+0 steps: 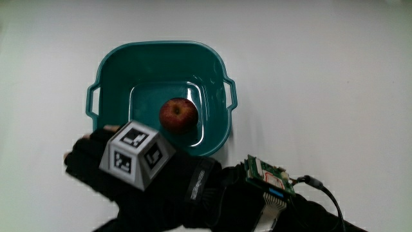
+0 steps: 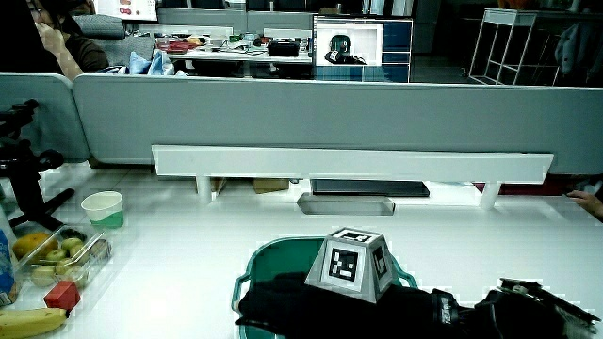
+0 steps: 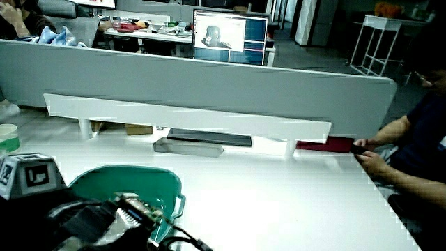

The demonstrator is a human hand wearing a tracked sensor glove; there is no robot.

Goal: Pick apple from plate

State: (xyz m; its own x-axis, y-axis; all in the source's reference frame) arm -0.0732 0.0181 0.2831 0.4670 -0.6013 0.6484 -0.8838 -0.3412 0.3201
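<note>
Here we find the hand [image 1: 122, 177] nearest the person, hovering at the near rim of the tub [image 1: 116, 61], its cube [image 1: 136, 154] tilted up over the knuckles. We cannot tell whether the fingers are spread or curled; they hold nothing we can see. A little farther on, the apple [image 1: 178, 115] sits inside the tub on its flat floor, close to the near wall and just past the cube, untouched by the glove. It is round and red with a paler patch, so no long axis shows, and we cannot make out a stem. The tub is teal with a handle at each end. Bare white table [image 1: 335, 77] surrounds it. In a side view the partition [image 2: 311, 118] closes the table's edge.
</note>
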